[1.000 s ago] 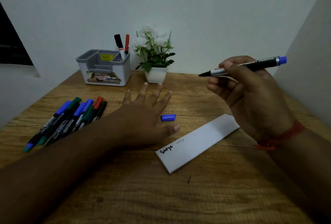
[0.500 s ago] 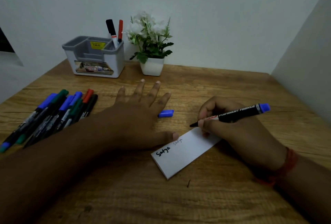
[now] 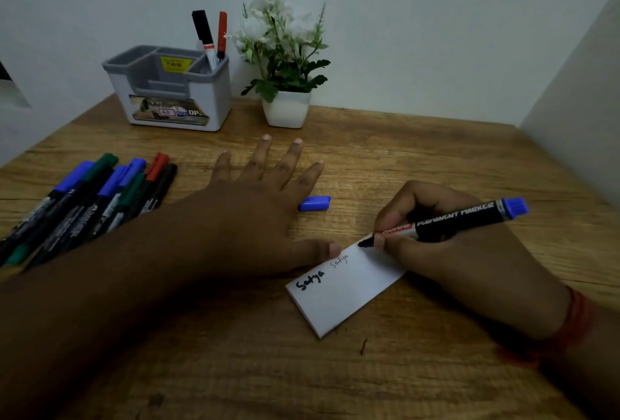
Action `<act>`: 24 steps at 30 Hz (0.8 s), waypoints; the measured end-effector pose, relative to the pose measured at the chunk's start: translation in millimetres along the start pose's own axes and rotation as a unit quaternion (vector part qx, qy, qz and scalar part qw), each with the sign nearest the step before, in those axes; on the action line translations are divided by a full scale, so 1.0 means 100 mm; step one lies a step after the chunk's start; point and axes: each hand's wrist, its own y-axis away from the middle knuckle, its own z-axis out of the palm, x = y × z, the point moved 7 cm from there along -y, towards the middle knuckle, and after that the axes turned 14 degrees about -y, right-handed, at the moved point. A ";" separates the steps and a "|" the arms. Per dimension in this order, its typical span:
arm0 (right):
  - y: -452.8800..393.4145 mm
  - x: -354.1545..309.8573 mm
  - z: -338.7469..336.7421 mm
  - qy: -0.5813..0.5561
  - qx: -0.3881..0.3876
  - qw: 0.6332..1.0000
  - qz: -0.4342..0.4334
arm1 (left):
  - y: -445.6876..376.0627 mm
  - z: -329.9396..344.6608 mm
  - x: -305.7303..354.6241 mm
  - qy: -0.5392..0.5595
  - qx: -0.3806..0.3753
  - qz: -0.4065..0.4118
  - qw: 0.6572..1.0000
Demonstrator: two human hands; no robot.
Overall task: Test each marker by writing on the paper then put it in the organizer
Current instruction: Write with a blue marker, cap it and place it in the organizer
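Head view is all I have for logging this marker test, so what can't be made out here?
- Marker tip's contact with the paper: too small to tell.
- Paper's far end: hidden under the right hand.
- Loose markers: lower ends hidden by the left forearm.
- Organizer label: blurred.
- Left hand palm: faces the table.

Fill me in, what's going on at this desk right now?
A person is testing markers. The right hand grips an uncapped black permanent marker with a blue end, its tip on the white paper pad, which already bears two handwritten words. The left hand lies flat on the wooden table, thumb at the pad's edge. A loose blue cap lies nearby. Untested markers wait at left; two markers stand in the grey organizer.
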 end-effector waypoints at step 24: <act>0.00 0.02 -0.01 0.015 0.008 1.000 0.000 | 0.01 -0.01 0.02 -0.008 0.000 -0.001 1.000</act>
